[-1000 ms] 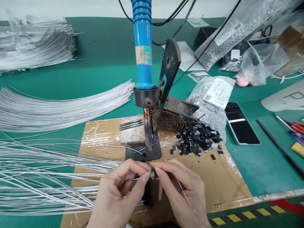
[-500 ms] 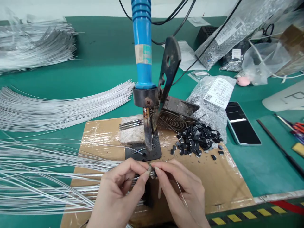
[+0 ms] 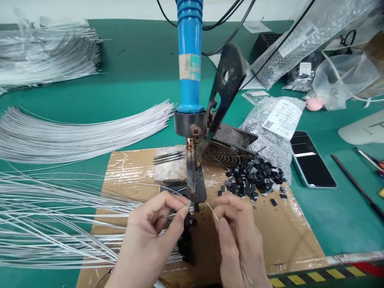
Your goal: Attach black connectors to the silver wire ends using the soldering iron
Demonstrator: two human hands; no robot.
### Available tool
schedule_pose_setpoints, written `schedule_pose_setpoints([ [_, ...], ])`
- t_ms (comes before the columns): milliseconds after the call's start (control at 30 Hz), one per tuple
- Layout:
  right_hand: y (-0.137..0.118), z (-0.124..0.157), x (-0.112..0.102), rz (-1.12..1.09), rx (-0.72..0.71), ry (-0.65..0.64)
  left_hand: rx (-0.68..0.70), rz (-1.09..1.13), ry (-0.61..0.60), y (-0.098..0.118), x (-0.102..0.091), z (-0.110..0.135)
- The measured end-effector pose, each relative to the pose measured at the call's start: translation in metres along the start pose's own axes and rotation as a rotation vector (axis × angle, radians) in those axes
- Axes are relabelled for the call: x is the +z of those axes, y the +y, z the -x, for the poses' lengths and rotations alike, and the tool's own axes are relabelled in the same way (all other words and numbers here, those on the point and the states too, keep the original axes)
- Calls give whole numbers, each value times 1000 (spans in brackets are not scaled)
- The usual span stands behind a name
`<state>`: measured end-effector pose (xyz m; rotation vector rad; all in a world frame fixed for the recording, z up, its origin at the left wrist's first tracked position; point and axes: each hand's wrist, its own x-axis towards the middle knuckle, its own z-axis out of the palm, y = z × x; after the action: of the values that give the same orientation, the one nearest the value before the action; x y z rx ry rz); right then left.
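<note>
Near the front middle of the board, my left hand (image 3: 156, 236) pinches a thin white wire close to its end, where a small black-and-metal connector (image 3: 194, 208) sticks out past the fingertips. My right hand (image 3: 240, 236), to the right of it and apart, holds a thin strand of solder wire (image 3: 211, 210) with its tip pointing up and left. Just above the left fingertips hangs the tip of a blue-handled soldering iron (image 3: 191, 172), clamped upright in a dark metal stand (image 3: 223, 88). Below my left hand, several wires end in black connectors (image 3: 186, 244).
Loose white wires (image 3: 60, 224) lie over the left of the cardboard (image 3: 270, 236). A curved wire bundle (image 3: 90, 136) lies behind them. Right of the iron are a pile of small black pieces (image 3: 255, 176), a bubble-wrap bag (image 3: 270, 124) and a phone (image 3: 313, 160).
My right hand has drawn away to the right from my left fingertips, and the solder strand now shows between its fingers. My left hand stays nearly still. The whole view has shifted slightly.
</note>
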<state>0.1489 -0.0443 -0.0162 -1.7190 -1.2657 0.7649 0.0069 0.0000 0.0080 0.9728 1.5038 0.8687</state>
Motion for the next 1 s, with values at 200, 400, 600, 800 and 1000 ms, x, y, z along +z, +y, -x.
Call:
schedule_pose_setpoints([
  [200, 8, -6, -6, -21, -116, -104, 99, -75, -36, -1, -4, -7],
  [400, 10, -12, 0, -196, -182, -53, 171, -107, -24, 1, -5, -11],
  [600, 2, -10, 6, -289, -67, 7, 154, -138, -56, -6, -9, -12],
  [800, 0, -14, 4, -253, -38, -2, 193, -115, -10, -4, -6, -13],
  [1000, -2, -17, 3, -247, -53, 11, 186, -124, 9, 5, -3, -15],
])
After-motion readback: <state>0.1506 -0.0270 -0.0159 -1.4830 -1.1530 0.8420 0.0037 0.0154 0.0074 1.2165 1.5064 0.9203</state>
